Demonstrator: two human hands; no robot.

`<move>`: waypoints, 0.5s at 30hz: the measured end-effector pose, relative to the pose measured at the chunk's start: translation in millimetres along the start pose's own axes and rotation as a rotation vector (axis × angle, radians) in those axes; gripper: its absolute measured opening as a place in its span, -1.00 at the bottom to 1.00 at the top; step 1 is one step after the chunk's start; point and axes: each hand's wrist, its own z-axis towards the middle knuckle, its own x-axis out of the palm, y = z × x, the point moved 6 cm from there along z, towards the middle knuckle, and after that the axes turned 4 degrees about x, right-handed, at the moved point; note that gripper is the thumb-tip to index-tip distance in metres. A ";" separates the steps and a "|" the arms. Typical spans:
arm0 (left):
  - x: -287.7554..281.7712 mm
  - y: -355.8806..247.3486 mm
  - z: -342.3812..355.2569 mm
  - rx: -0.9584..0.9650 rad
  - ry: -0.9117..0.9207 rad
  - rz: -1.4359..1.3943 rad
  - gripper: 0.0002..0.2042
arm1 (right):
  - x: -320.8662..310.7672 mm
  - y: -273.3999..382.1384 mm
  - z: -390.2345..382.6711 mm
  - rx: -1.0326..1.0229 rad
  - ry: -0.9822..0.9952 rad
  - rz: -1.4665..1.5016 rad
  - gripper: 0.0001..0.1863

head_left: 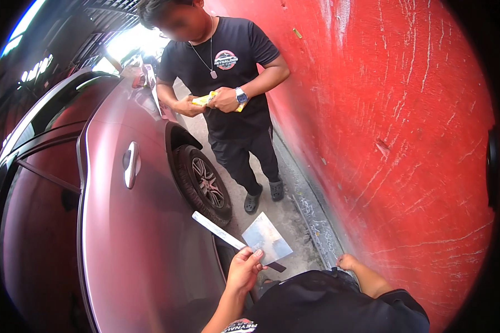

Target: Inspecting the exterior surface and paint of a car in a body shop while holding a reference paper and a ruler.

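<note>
- Red wall (pixel 416 139) rises on the right, maroon car (pixel 133 233) on the left, concrete floor (pixel 289 216) between.
- Left hand (pixel 243 271) pinches a white strip (pixel 216 228) and a pale sheet (pixel 266 238) between thumb and curled fingers, above the floor beside the car.
- Right hand (pixel 347 262) is near the wall, fingers curled; whether it holds anything cannot be told.
- Opposite, a co-worker (pixel 228 119) grips a yellow packet (pixel 202 100) in both hands.

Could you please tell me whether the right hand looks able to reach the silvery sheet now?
Probably yes: the left hand holds the silvery sheet out front, and nothing visible seems to block the right hand.
</note>
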 end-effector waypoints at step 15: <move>6.6 -54.6 -13.9 0.262 0.051 -0.027 -0.89 | 4.0 -7.2 -15.9 0.110 0.109 -0.037 -0.78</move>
